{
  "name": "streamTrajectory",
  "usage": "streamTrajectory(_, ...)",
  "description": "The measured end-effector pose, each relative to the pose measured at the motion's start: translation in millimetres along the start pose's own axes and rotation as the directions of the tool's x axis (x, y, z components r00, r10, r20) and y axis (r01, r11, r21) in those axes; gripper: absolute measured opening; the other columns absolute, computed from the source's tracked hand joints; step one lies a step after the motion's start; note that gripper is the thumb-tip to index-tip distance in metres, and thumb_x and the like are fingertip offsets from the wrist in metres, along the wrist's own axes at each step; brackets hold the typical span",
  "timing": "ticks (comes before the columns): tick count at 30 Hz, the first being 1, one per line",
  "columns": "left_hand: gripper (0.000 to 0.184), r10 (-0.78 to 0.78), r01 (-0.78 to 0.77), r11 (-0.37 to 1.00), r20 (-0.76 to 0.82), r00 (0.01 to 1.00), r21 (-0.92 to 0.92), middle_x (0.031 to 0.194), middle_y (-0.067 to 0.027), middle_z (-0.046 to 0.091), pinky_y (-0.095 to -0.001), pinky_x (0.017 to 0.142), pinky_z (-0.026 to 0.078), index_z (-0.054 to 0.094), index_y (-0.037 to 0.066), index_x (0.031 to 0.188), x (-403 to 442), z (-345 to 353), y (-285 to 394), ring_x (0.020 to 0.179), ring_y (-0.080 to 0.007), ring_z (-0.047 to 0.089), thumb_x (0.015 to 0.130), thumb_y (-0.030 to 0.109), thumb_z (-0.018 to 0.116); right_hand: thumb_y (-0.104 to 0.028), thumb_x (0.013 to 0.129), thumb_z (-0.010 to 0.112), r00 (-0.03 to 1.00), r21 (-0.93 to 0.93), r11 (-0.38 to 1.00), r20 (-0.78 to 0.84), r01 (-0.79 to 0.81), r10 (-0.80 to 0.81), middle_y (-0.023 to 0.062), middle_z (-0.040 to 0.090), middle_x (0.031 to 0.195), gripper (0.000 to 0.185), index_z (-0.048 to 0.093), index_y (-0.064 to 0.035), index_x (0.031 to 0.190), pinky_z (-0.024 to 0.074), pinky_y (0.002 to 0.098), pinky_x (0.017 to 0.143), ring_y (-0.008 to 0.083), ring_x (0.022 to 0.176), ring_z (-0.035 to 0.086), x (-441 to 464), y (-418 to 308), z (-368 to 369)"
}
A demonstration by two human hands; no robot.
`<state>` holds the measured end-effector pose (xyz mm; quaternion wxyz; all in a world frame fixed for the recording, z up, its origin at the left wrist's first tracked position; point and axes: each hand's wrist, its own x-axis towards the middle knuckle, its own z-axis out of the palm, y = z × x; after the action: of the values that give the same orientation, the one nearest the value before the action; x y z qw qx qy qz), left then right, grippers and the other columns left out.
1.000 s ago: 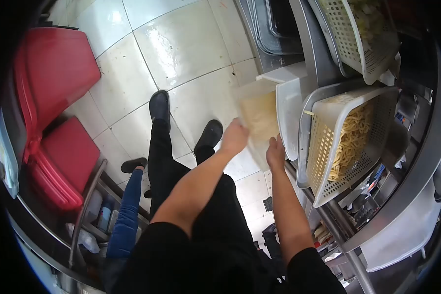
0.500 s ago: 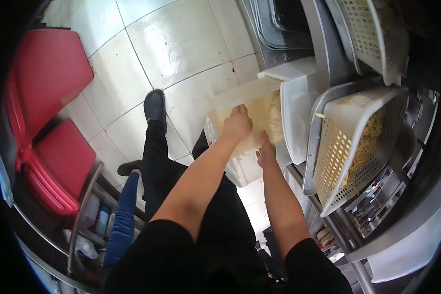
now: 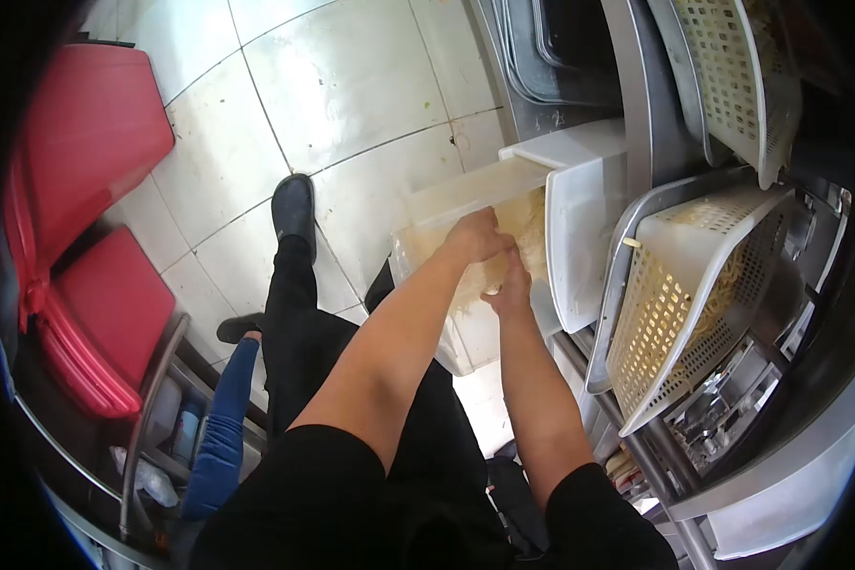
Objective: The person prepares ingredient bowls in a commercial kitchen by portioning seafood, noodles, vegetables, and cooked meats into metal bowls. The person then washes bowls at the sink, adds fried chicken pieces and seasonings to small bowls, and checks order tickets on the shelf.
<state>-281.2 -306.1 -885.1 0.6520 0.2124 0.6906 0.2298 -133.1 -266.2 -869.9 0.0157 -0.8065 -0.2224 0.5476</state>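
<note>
Translucent plastic forms the walls of an open bin (image 3: 470, 193), pictured at centre in the head view with pale contents (image 3: 532, 237) inside. Fingers bent, the left hand (image 3: 477, 236) reaches over the bin beside the right hand (image 3: 510, 288), which is partly curled; whether either grips the contents cannot be told. At the bin's right end stands a white panel (image 3: 572, 247). Farther right, a tilted perforated basket (image 3: 651, 309) holds noodles (image 3: 720, 296), while red containers (image 3: 95, 123) line the left side above the tiled floor (image 3: 380, 85).
</note>
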Motion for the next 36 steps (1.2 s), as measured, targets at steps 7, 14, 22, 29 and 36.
streamTrajectory(7, 0.083, -0.002, -0.032, 0.968, -0.133, 0.991, -0.251, 0.137, -0.0242, 0.052, -0.0381, 0.099, 0.045, 0.044, -0.001, 0.139, -2.6, -4.1, -1.5, 0.113, -0.0341, 0.06, 0.073, 0.036, 0.077, -0.026, 0.082, 0.074, 0.984, 0.306, 0.942, 0.071, 0.135, -0.164, 0.0129, 0.05, 0.138, 0.064, 0.046, -0.0062, 0.136, 0.0401, 0.063, 0.1, 0.0344, 0.128, 0.047, 18.2, 28.6, -43.4)
streamTrajectory(14, 0.058, 0.065, -0.07, 0.992, -0.042, 0.997, -0.104, 0.117, -0.026, 0.063, -0.0417, 0.094, 0.046, 0.052, 0.002, 0.134, -7.1, -6.3, 0.3, 0.11, -0.0344, 0.061, 0.084, 0.028, 0.068, -0.027, 0.087, 0.07, 0.947, 0.06, 0.965, -0.216, 0.256, -0.238, 0.0191, 0.036, 0.149, 0.082, 0.021, -0.0047, 0.15, 0.0365, 0.0529, 0.109, 0.0378, 0.134, 0.04, -22.9, 29.9, -46.8)
streamTrajectory(22, 0.032, 0.186, -0.241, 0.958, -0.307, 0.933, -0.153, 0.096, -0.0281, 0.064, -0.0459, 0.081, 0.05, 0.053, -0.004, 0.114, -129.7, -21.4, 25.7, 0.091, -0.0466, 0.061, 0.091, 0.018, 0.06, -0.038, 0.088, 0.069, 0.726, -0.623, 0.674, -0.236, 0.397, -0.645, 0.0283, 0.025, 0.154, 0.09, 0.019, 0.005, 0.151, 0.0236, 0.0396, 0.116, 0.0375, 0.144, 0.021, -6.9, 32.9, 3.0)
streamTrajectory(29, 0.037, -0.064, -0.067, 0.892, -0.271, 0.961, -0.447, 0.108, -0.0318, 0.063, -0.0476, 0.085, 0.05, 0.05, -0.002, 0.123, -163.6, -9.9, -15.2, 0.102, -0.0486, 0.06, 0.093, 0.019, 0.058, -0.037, 0.085, 0.071, 0.818, -0.458, 0.8, -0.23, 0.387, -0.527, 0.0302, 0.022, 0.153, 0.087, 0.027, 0.0044, 0.147, 0.0251, 0.0426, 0.116, 0.0404, 0.143, 0.026, -34.9, 18.8, -36.5)
streamTrajectory(36, 0.036, 0.067, -0.086, 0.993, -0.205, 0.976, -0.085, 0.106, -0.0281, 0.065, -0.044, 0.086, 0.05, 0.052, -0.005, 0.122, -194.6, 15.3, -10.2, 0.102, -0.0393, 0.065, 0.094, 0.017, 0.058, -0.042, 0.084, 0.069, 0.802, -0.75, 0.437, 0.203, 0.496, -0.561, 0.0245, 0.029, 0.153, 0.069, 0.045, -0.0078, 0.14, 0.0225, 0.0542, 0.115, 0.0408, 0.144, 0.021, -142.8, -27.4, 29.5)
